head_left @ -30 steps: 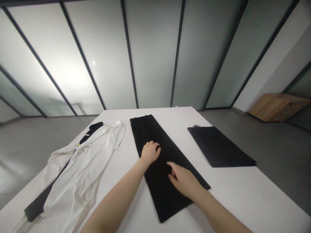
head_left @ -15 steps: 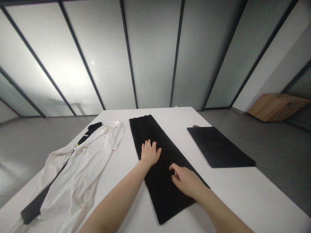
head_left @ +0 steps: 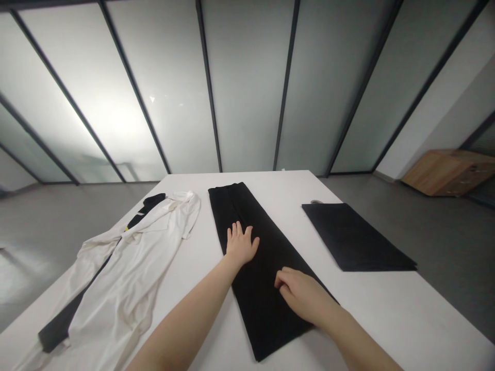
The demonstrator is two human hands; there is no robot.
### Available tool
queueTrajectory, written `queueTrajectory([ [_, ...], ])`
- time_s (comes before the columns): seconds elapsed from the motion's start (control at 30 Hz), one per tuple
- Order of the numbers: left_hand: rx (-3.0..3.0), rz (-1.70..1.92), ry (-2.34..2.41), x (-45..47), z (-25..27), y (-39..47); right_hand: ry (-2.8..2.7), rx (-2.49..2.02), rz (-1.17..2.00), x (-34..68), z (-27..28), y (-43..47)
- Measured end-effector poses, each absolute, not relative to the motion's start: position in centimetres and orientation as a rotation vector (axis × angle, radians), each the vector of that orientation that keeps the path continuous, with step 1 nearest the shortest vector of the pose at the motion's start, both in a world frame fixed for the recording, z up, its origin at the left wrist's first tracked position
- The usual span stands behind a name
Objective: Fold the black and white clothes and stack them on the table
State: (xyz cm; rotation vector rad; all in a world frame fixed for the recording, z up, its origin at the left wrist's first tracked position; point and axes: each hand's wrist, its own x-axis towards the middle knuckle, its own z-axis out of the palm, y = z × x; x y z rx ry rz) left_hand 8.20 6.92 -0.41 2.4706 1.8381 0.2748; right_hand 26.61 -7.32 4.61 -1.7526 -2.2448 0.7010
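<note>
A pair of black trousers (head_left: pixel 247 309), folded lengthwise, lies flat on the white table in front of me, its waistband end pointing away. My left hand (head_left: pixel 241 245) rests palm down on the middle of the trousers, fingers stretched out. Nearer to me, my right hand (head_left: pixel 297 291) is over their right half with thumb and fingers curled together. Whether any cloth is caught between those fingertips is hidden.
On the left of the white table (head_left: pixel 371 299) lies a rumpled white shirt (head_left: pixel 127 278) over a long dark item (head_left: pixel 62 324). A folded black sheet-like piece (head_left: pixel 356 237) lies at the right edge, a small round object (head_left: pixel 316 201) behind it. A wooden cabinet (head_left: pixel 444 172) stands beyond.
My right hand's fingers have curled closer together, and the hand is slightly lower. My left hand stays flat on the trousers. The whole view has shifted a little.
</note>
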Motion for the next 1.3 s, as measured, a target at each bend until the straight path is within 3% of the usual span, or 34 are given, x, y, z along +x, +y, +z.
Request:
queueTrajectory([
  [0.37,2.468,0.223,1.827,8.0,-0.9,7.6,-2.167,-1.697,0.502,26.7,3.8,-6.5],
  [0.77,2.491,0.255,1.815,8.0,-0.4,7.7,-2.218,-1.667,0.529,26.9,2.9,-6.3],
  [1.03,2.433,0.289,1.795,5.1,0.0,3.3,-2.004,-2.081,0.180,28.5,1.2,-5.0],
  [1.17,2.206,0.273,2.030,2.6,1.4,2.0,-1.943,-2.122,0.278,29.1,1.7,-5.1],
  [1.3,2.000,0.551,1.789,1.3,1.8,0.6,-1.887,-2.114,0.540,29.9,2.6,-5.3],
])
